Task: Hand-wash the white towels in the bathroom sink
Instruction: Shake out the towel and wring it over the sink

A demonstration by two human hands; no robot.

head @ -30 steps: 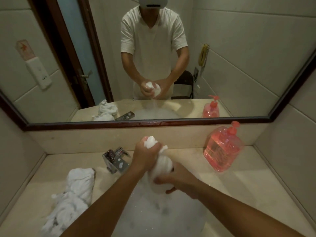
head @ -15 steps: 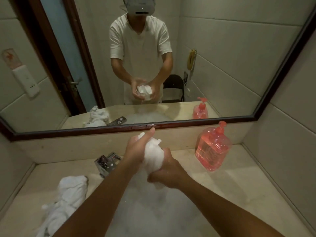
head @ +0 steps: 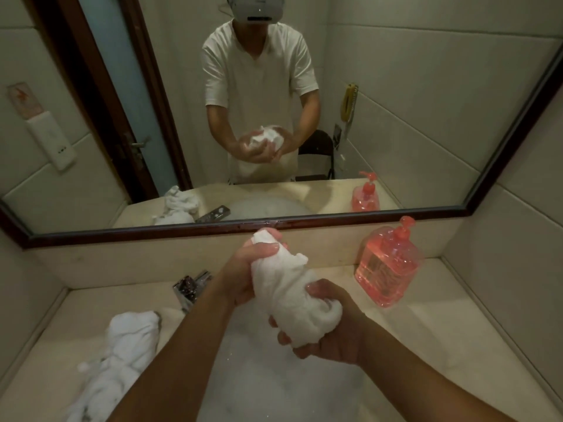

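White terry, wrung into a fat roll: the white towel point(head: 292, 300) is held in the air above the sink point(head: 362, 383), slanting from upper left to lower right between two fists. The left hand point(head: 243, 269) grips its upper end. The thumb lies across the cloth, the fingers are curled round the far side, and a small tuft pokes out above the fist. The right hand point(head: 335, 333) grips the lower end, its thumb pressed into the top of the roll and its fingers point(head: 281, 338) hooked up from underneath, tips showing on the near-left side of the bulge. Between the two hands the cloth is bare and bunched. Below, the basin is filled with pale suds point(head: 268, 388). A second towel point(head: 122, 354) lies crumpled on the stone countertop point(head: 426, 330) left of the basin, near the chrome tap point(head: 190, 286). A pink soap bottle point(head: 387, 266) stands upright at the back right — well apart from the hands. The mirror point(head: 152, 231) shows the same two-fisted grip from the front.
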